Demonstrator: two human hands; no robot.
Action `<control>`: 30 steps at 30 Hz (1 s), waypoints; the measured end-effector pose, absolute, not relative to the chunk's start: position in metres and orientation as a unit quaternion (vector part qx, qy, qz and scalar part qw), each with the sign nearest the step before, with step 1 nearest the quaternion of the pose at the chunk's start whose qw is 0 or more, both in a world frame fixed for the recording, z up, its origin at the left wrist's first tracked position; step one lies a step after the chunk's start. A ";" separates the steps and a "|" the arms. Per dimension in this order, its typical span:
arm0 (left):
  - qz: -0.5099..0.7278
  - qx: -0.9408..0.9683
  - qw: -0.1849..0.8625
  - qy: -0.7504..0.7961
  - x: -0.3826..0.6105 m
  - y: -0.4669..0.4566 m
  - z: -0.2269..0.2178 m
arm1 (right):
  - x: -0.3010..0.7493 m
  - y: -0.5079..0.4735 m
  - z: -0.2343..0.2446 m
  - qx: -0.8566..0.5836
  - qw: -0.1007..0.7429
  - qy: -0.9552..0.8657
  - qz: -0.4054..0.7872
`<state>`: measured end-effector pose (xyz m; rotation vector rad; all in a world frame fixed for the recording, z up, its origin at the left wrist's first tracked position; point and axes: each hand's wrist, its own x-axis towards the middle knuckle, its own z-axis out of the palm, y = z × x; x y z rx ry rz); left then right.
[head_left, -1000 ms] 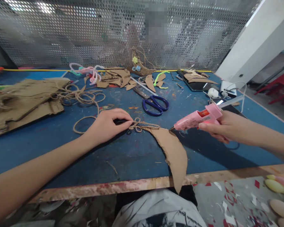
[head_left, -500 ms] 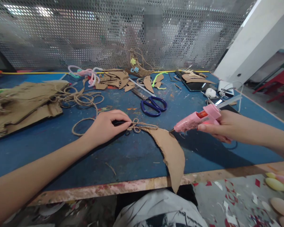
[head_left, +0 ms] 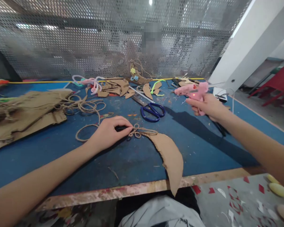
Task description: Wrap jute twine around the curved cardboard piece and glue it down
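Left hand (head_left: 110, 132) pinching looped tan twine (head_left: 148, 130), right hand (head_left: 209, 106) wrapped around pink plastic glue gun (head_left: 197, 91) at two o'clock; a tug might unseat twine from crescent-shaped brown cardboard (head_left: 172, 154).

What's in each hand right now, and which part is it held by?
The right hand holds the glue gun by its handle. The left hand pinches the twine beside its small loops.

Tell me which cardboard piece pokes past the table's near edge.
The curved piece with twine at its upper end; other visible cardboard lies short of that edge.
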<state>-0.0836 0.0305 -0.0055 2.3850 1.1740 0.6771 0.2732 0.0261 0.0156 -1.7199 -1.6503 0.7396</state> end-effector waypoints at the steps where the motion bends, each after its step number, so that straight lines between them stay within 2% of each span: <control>1: 0.240 0.853 0.196 0.419 -0.084 0.030 -0.005 | 0.270 0.039 0.006 -0.657 0.360 -0.608 0.262; 4: 0.236 0.855 0.193 0.419 -0.084 0.029 -0.004 | 0.261 0.071 -0.014 -0.671 0.386 -0.598 0.211; 10: 0.232 0.859 0.192 0.414 -0.084 0.027 -0.003 | 0.255 0.083 -0.027 -0.719 0.244 -0.650 0.031; 16: 0.252 0.854 0.187 0.416 -0.081 0.021 0.001 | 0.258 0.067 -0.027 -0.738 0.156 -0.656 -0.017; 19: 0.257 0.852 0.178 0.421 -0.080 0.017 0.005 | 0.262 0.051 -0.025 -0.746 0.120 -0.650 -0.080; 21: 0.256 0.849 0.179 0.425 -0.080 0.014 0.009 | 0.264 0.031 -0.017 -0.761 0.117 -0.626 -0.121; 23: 0.257 0.846 0.183 0.431 -0.079 0.011 0.014 | 0.261 0.004 -0.005 -0.748 0.154 -0.635 -0.120; 25: 0.259 0.839 0.183 0.441 -0.076 0.007 0.020 | 0.250 -0.028 0.008 -0.722 0.234 -0.651 -0.033; 26: 0.262 0.836 0.183 0.446 -0.073 0.005 0.023 | 0.242 -0.043 0.014 -0.707 0.268 -0.652 0.058; 27: 0.266 0.832 0.185 0.450 -0.070 0.002 0.027 | 0.231 -0.058 0.018 -0.686 0.302 -0.641 0.169; 30: 0.278 0.824 0.201 0.451 -0.056 -0.011 0.035 | 0.192 -0.092 0.022 -0.533 0.317 -0.523 0.584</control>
